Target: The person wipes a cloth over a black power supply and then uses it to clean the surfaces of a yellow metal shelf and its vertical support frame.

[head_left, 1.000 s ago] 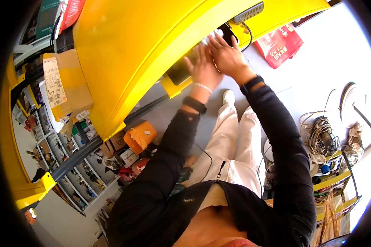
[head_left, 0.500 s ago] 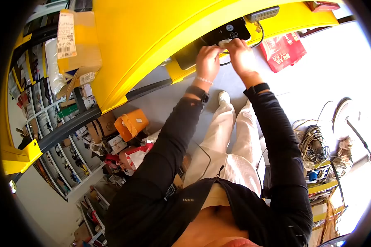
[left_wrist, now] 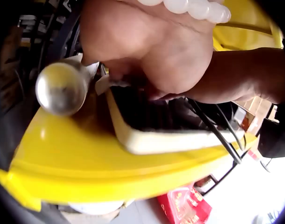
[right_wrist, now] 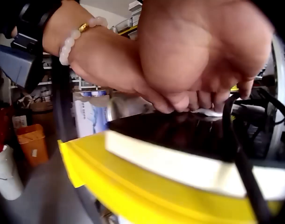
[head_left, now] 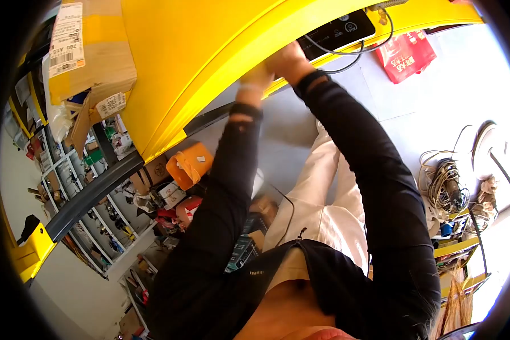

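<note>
Both hands are together over a flat black-topped appliance (head_left: 340, 34) with white sides and printed touch symbols, which rests on a yellow surface (right_wrist: 93, 156). My right hand (right_wrist: 203, 51) bends its fingers down onto a crumpled white tissue (right_wrist: 210, 113) against the black top. Beside and partly behind it is my left hand (left_wrist: 147, 44), wearing a bead bracelet; its fingertips are mostly hidden, and I cannot tell whether they grip the tissue too. A small white piece (left_wrist: 102, 85) shows by its fingers. Close to it stands a shiny metal cylinder (left_wrist: 62, 91).
A black cable (head_left: 379, 48) loops over the appliance's right side. Beyond it a red bag (head_left: 405, 56) lies on the floor. A taped cardboard box (head_left: 93, 51) sits at the left, an orange bin (head_left: 190, 164) below. Coiled wire (head_left: 445, 187) lies to the right.
Both hands have moved left and farther in over the appliance from its printed controls, which now show uncovered. Half a second ago the fingers pinched the white tissue between them near those controls.
</note>
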Motion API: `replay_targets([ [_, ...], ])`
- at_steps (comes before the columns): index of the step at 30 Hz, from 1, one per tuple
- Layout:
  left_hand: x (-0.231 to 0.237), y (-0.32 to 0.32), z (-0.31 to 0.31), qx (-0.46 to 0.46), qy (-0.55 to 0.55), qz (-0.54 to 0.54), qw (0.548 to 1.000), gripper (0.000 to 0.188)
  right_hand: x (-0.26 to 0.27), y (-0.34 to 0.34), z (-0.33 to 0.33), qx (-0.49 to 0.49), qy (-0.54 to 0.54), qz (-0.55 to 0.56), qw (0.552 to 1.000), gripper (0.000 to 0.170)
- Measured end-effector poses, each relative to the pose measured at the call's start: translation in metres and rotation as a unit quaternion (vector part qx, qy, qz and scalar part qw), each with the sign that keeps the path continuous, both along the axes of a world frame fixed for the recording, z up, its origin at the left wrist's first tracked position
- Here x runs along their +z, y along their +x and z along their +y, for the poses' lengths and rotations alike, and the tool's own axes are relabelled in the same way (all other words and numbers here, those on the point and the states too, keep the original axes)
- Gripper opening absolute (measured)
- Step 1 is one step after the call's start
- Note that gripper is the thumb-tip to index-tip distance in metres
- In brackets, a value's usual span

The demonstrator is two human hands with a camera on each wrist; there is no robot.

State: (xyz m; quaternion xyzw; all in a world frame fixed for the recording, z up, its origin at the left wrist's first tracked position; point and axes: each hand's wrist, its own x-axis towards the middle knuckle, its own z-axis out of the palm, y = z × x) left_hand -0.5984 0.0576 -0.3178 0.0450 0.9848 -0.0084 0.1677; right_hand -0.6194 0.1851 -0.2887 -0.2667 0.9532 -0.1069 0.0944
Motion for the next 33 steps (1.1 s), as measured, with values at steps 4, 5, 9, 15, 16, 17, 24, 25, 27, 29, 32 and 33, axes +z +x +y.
replay_targets([
  [4, -0.013, -0.036, -0.022, 0.014, 0.183, 0.056, 0.981, 0.059, -0.003, -0.033, 0.003, -0.058, -0.030, -0.040, 0.997, 0.050],
  [5, -0.001, -0.028, -0.007, 0.026, 0.159, 0.051, 0.986, 0.057, -0.005, -0.024, 0.004, -0.071, 0.001, -0.007, 0.997, 0.048],
  [9, 0.019, 0.029, 0.019, -0.001, 0.123, 0.112, 0.986, 0.049, -0.027, 0.034, 0.007, -0.095, -0.094, 0.040, 0.990, 0.043],
  [15, 0.027, 0.087, 0.038, -0.016, 0.205, 0.232, 0.951, 0.030, -0.042, 0.080, 0.048, -0.044, -0.148, 0.056, 0.986, 0.036],
  [16, 0.030, 0.084, 0.044, -0.015, 0.249, 0.232, 0.940, 0.028, -0.034, 0.075, 0.057, -0.045, -0.159, 0.023, 0.986, 0.034],
  [17, 0.032, 0.080, 0.052, -0.021, 0.265, 0.245, 0.932, 0.024, -0.026, 0.071, 0.068, -0.047, -0.171, -0.012, 0.984, 0.033],
  [24, 0.071, 0.012, 0.182, -0.065, 0.359, 0.269, 0.891, 0.023, 0.007, 0.011, 0.208, -0.212, -0.387, 0.149, 0.885, 0.029],
  [25, 0.071, -0.009, 0.205, -0.046, 0.358, 0.286, 0.888, 0.021, 0.012, -0.009, 0.230, -0.210, -0.370, 0.172, 0.888, 0.030],
  [27, 0.087, -0.046, 0.250, 0.011, 0.349, 0.281, 0.894, 0.022, 0.017, -0.046, 0.264, -0.216, -0.327, 0.191, 0.900, 0.032],
  [29, 0.079, -0.078, 0.279, 0.089, 0.302, 0.287, 0.905, 0.032, 0.012, -0.086, 0.286, -0.228, -0.316, 0.178, 0.904, 0.035],
  [32, 0.077, -0.109, 0.306, 0.252, 0.309, 0.176, 0.900, 0.054, 0.010, -0.117, 0.295, -0.283, -0.257, 0.045, 0.923, 0.034],
  [33, 0.063, -0.115, 0.306, 0.273, 0.264, 0.152, 0.912, 0.068, 0.012, -0.120, 0.296, -0.290, -0.283, 0.006, 0.914, 0.033],
])
